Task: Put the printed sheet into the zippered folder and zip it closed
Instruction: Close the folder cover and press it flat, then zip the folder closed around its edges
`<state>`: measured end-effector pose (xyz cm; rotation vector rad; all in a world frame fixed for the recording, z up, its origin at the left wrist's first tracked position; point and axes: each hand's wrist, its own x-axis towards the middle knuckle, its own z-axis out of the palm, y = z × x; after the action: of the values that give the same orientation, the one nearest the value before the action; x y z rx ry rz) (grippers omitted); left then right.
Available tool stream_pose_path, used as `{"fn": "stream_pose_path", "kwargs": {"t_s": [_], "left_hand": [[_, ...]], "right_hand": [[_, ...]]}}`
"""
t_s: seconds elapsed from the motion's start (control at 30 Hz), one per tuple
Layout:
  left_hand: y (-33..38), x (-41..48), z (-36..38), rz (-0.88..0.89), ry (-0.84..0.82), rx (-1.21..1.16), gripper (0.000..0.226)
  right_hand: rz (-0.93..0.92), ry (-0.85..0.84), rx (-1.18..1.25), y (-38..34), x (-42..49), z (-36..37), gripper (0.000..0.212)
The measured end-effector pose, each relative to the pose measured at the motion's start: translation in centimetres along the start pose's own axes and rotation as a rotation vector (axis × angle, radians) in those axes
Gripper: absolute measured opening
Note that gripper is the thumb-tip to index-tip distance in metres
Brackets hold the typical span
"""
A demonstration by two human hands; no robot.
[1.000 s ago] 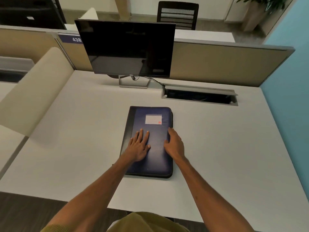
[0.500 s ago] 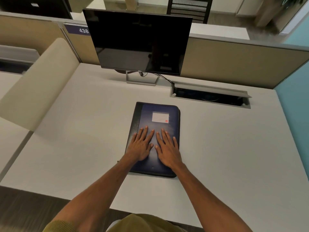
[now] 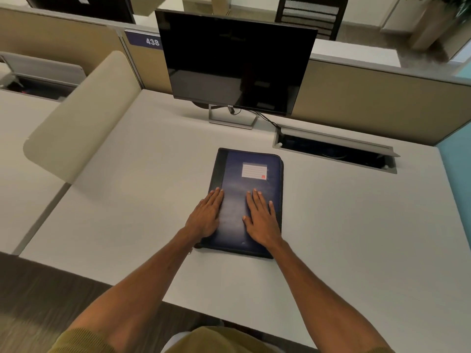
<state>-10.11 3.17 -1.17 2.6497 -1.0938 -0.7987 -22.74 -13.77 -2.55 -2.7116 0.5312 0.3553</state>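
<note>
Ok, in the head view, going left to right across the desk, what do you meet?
A beige divider panel → left hand → right hand, both flat on the zippered folder → open cable hatch.

Desk (image 3: 356,212) had open room L & R of folder (image 3: 237,179); monitor (image 3: 234,62) & cable hatch (image 3: 334,154) stood behind it, divider (image 3: 84,118) at far L.

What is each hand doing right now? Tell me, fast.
Left hand: open, fingers straight, flat on the zippered folder at its left edge.
Right hand: open, flat on the folder's right half, holding nothing.
</note>
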Motion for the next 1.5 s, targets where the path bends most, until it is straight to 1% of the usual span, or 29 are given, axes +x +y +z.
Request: {"fn": "stream_pose_path", "kwargs": {"t_s": [0.1,0.2,0.3,0.37,0.43,0.57,0.67,0.77,0.93,1.13,1.2,1.4,1.5], "left_hand": [[-0.8,-2.1,-0.1,-0.053,0.06,-0.112,0.078],[-1.6,-4.7,0.7,-0.122,0.097,-0.209,0.077],[-2.3,-7.5,2.0,-0.192,0.141,-0.242,0.072],[-2.9,-9.2,3.0,-0.222,0.178,-0.237,0.062],[-3.3,-10.5,3.6,-0.213,0.193,-0.218,0.05],[-4.5,-12.0,3.7,-0.143,0.176,-0.139,0.04],[-5.4,-12.6,3.3,-0.107,0.153,-0.086,0.038],[-6.1,-13.0,3.3,-0.056,0.152,-0.029,0.034],[-7.0,-13.4,3.3,0.021,0.156,0.004,0.028],[-7.8,-13.3,3.2,0.011,0.16,-0.029,0.027],[-7.8,-13.2,3.2,0.017,0.14,-0.042,0.028],[-8.3,-12.9,3.3,0.045,0.101,-0.08,0.031],[-8.4,-12.7,3.3,0.047,0.099,-0.098,0.03]], "right_hand": [[-0.099,0.036,0.019,-1.4,-1.2,0.8,0.074],[-0.15,0.082,0.049,-3.2,-2.8,1.9,0.068],[-0.214,0.127,0.118,-4.8,-4.5,3.1,0.062],[-0.256,0.139,0.16,-6.0,-5.6,3.8,0.058],[-0.265,0.16,0.181,-7.1,-6.4,4.5,0.053],[-0.193,0.187,0.212,-9.4,-7.7,5.6,0.037],[-0.141,0.175,0.264,-11.2,-8.5,6.4,0.031],[-0.09,0.161,0.272,-13.0,-8.8,7.2,0.031],[0.072,0.119,0.281,-15.9,-9.1,8.5,0.031],[0.343,0.205,0.374,-18.3,-9.1,9.2,0.033],[0.401,0.224,0.411,-18.8,-9.2,9.5,0.032],[0.433,0.248,0.431,-19.3,-9.0,9.9,0.02],[0.412,0.248,0.45,-19.4,-9.0,10.0,0.026]]}}
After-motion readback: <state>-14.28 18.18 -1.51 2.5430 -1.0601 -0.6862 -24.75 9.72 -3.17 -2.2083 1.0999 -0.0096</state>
